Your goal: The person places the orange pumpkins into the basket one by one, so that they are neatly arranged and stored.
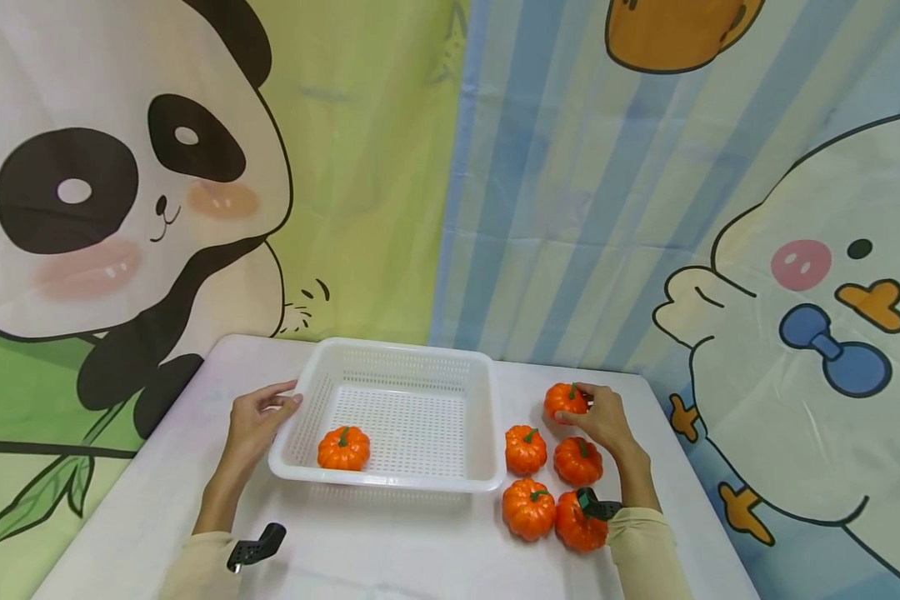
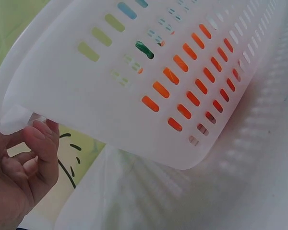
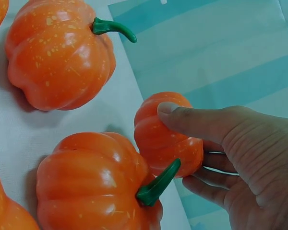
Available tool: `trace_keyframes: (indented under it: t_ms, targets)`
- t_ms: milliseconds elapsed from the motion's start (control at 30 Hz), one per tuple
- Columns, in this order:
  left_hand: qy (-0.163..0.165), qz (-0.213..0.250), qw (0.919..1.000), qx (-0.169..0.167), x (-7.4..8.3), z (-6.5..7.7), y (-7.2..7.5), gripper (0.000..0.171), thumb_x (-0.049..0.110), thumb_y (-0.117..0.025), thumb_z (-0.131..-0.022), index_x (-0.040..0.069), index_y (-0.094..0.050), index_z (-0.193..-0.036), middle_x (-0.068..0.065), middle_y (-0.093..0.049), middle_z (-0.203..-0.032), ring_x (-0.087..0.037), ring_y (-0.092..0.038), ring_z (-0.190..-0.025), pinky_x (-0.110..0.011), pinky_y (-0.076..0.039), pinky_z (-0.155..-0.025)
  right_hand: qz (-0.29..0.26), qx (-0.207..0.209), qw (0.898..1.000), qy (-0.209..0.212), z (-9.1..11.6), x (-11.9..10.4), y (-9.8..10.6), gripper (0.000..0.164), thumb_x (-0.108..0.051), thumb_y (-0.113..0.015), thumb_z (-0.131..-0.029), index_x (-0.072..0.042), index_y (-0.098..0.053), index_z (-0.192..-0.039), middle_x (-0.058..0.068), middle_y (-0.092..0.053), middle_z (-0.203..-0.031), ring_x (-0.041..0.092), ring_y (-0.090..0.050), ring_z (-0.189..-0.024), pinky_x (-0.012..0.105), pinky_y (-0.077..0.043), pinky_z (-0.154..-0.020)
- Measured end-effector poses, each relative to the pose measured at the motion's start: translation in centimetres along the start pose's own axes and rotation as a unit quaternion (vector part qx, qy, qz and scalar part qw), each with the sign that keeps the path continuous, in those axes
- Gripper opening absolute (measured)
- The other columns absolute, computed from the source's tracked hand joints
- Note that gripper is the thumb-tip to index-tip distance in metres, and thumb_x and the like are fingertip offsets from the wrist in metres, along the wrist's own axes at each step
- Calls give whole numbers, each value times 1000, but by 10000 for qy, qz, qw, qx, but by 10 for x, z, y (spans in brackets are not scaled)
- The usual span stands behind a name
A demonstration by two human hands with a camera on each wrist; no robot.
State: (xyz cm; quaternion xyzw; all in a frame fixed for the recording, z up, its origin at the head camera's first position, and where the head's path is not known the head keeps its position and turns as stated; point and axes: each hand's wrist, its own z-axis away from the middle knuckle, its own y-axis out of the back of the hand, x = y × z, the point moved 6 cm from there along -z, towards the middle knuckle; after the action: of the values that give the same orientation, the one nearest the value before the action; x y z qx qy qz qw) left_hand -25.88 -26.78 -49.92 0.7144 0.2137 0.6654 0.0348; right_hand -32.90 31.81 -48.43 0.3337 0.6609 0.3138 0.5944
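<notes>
A small orange toy pumpkin point(image 1: 561, 402) with a green stem is held between the thumb and fingers of my right hand point(image 1: 603, 417), at the back of a group of pumpkins. In the right wrist view the thumb presses the near side of this pumpkin point(image 3: 158, 136), the other fingers behind it. My left hand point(image 1: 257, 421) grips the left rim of a white plastic basket point(image 1: 390, 482), fingers curled at its edge in the left wrist view. One pumpkin point(image 1: 343, 450) lies in the basket's front left corner, showing orange through the slots.
Right of the basket, several more pumpkins stand on the white table: one near the basket wall point(image 1: 526, 452), one beside it point(image 1: 578, 463), one in front point(image 1: 528, 510) and one partly behind the right wrist camera point(image 1: 579, 529). A printed curtain point(image 1: 375, 183) hangs behind.
</notes>
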Motion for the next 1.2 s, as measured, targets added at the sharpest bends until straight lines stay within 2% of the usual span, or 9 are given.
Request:
trace_keyframes:
  t_ms: [233, 533, 733, 1200]
  targets:
    - [12, -44, 10000, 10, 0, 0, 0, 48, 32, -70, -95, 5, -64, -134, -19, -70, -105, -6, -67, -74, -20, -58, -66, -82, 34, 9999, 91, 1, -6, 4, 75, -32, -86, -80, 3, -56, -140, 24, -65, -129, 36, -63, -110, 50, -57, -95]
    - [9, -34, 10000, 63, 1, -1, 0, 48, 32, -70, -95, 5, -64, -134, -14, -70, -102, -5, -66, -73, -20, -58, -66, -34, 87, 9998, 157, -1, -10, 7, 74, -32, -87, -79, 1, -58, -138, 22, -67, -127, 35, -64, -107, 48, -59, -91]
    - [20, -47, 10000, 54, -2, -1, 0, 48, 32, -71, -94, 6, -64, -134, -17, -71, -104, -3, -67, -74, -20, -58, -66, -57, 7, 10000, 60, 0, -9, 5, 73, -31, -87, -79, 0, -58, -138, 21, -67, -127, 34, -64, -108, 47, -58, -92]
    - [14, 20, 10000, 9, -1, 0, 0, 48, 34, -70, -95, 6, -64, -134, -20, -69, -106, -6, -66, -73, -20, -58, -65, -91, 9, 9997, 232, 2, -16, 8, 73, -29, -87, -79, 2, -58, -137, 23, -67, -127, 35, -64, -108, 48, -58, -92]
